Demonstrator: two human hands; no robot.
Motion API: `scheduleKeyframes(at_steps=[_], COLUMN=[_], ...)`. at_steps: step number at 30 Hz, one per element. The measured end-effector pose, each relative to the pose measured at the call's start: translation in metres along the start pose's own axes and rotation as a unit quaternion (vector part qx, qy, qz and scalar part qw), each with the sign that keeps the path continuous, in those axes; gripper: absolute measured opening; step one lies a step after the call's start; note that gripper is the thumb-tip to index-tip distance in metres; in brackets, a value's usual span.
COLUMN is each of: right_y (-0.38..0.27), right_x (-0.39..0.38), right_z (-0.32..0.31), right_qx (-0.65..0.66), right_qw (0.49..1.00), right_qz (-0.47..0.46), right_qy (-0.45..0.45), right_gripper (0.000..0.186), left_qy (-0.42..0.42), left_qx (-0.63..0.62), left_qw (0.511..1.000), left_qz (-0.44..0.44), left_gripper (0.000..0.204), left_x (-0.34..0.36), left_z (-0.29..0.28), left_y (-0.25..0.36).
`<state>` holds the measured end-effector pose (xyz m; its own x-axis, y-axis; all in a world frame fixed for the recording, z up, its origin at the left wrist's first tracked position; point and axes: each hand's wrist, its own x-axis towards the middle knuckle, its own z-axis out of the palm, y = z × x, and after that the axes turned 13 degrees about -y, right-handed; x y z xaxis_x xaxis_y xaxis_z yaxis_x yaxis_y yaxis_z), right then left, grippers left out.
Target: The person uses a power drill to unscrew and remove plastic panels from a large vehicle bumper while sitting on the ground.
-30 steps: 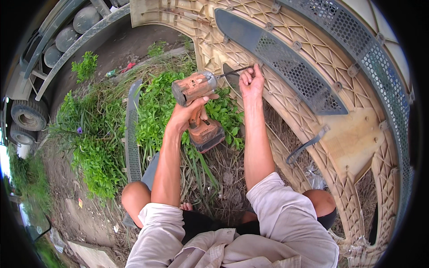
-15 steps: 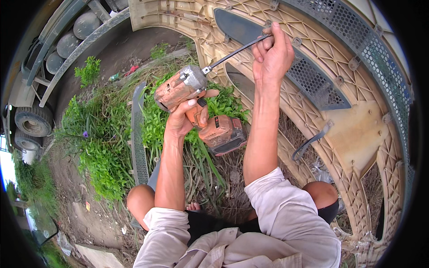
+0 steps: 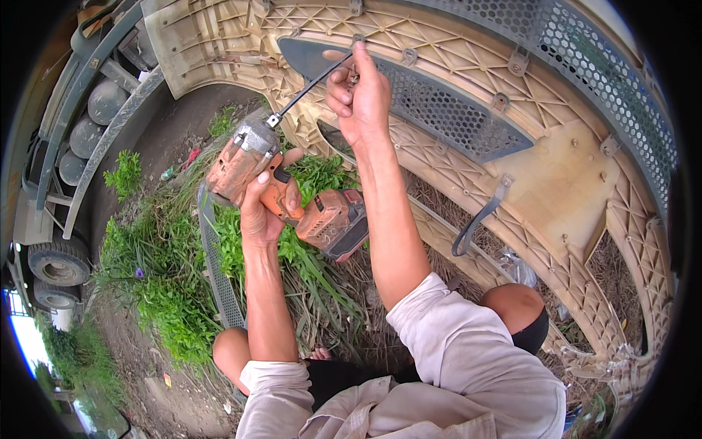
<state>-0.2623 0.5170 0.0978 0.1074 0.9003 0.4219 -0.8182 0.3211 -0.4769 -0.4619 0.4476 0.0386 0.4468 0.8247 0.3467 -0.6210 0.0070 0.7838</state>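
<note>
My left hand (image 3: 263,212) is wrapped around the grip of a worn orange and grey cordless impact wrench (image 3: 247,157), a finger by its trigger. From its nose a long dark rod (image 3: 311,89) slants up and right to a metal clip (image 3: 358,39) on a large tan ribbed plastic panel (image 3: 578,186). My right hand (image 3: 362,91) is at the rod's far end, index finger raised against the clip, other fingers curled. A small dark thing shows among those fingers, too small to name. Behind the hand, a dark mesh insert (image 3: 453,117) is fixed in the panel.
A black strap (image 3: 479,219) hangs from the panel. Green weeds (image 3: 164,293) and a curved grey mesh strip (image 3: 223,285) lie to the left. At the far left stands a truck with wheels (image 3: 58,262) and round tanks (image 3: 107,100). My knees (image 3: 514,314) flank the work.
The view has shifted, so the panel and both hands appear further left. The rod's tip now meets a clip on the panel, and my right index finger has straightened beside it.
</note>
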Motion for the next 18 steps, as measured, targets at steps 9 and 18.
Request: scheduleKeyframes(at_steps=[9,18], right_y=[0.012,0.032], right_x=[0.053,0.073], right_z=[-0.052,-0.053], right_qx=[-0.028,-0.063], right_qw=[0.999,0.997], right_qz=[0.002,0.041], right_qy=[0.038,0.024], right_gripper=[0.026,0.023], left_qy=[0.053,0.063], left_qx=[0.240,0.253], left_qw=[0.967,0.962], left_qz=[-0.068,-0.085], left_gripper=[0.043,0.047], left_x=[0.061,0.070], left_z=[0.040,0.010], left_y=[0.004,0.027])
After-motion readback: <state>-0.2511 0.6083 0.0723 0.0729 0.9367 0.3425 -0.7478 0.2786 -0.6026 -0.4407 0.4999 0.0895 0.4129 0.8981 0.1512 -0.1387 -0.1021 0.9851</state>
